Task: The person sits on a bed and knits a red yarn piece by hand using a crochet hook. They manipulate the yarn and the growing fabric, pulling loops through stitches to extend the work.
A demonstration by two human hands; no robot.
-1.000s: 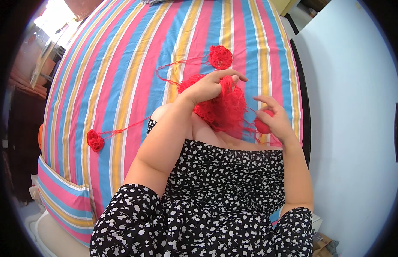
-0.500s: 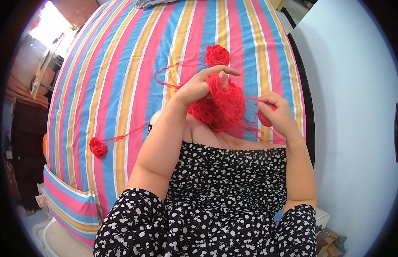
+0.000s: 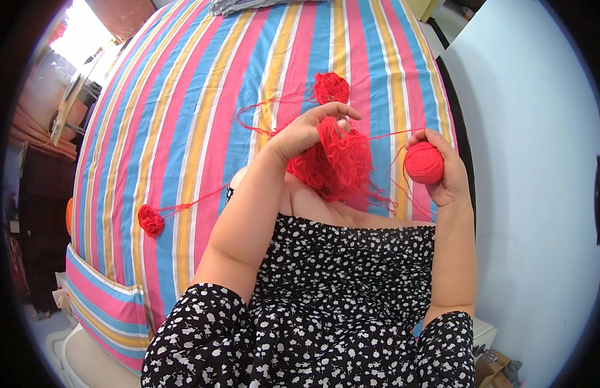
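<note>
A loose, tangled mass of red yarn (image 3: pixel 338 165) hangs from my left hand (image 3: pixel 306 134), with loops hooked over its fingers and thumb. The lower part of that mass rests near my legs. In my right hand (image 3: pixel 450 169) sits a round, tightly wound ball of red yarn (image 3: pixel 424 162). One taut strand (image 3: pixel 393 134) runs from the tangle to the fingertips of my right hand. Beyond my left hand lies a smaller red yarn clump (image 3: pixel 331 88), joined by loose strands. Another small clump (image 3: pixel 151 221) lies far to the left, trailing a strand toward me.
A striped bedspread (image 3: pixel 183 129) in pink, blue, yellow and white covers the bed beneath everything. Grey fabric (image 3: pixel 248 6) lies at its far edge. A pale blue wall (image 3: pixel 539 161) stands close on the right. At lower left is a striped pillow (image 3: pixel 109 304).
My right hand has moved right and turned, so the yarn ball now shows fully. The strand between my hands is longer and taut. My left hand stays nearly in place.
</note>
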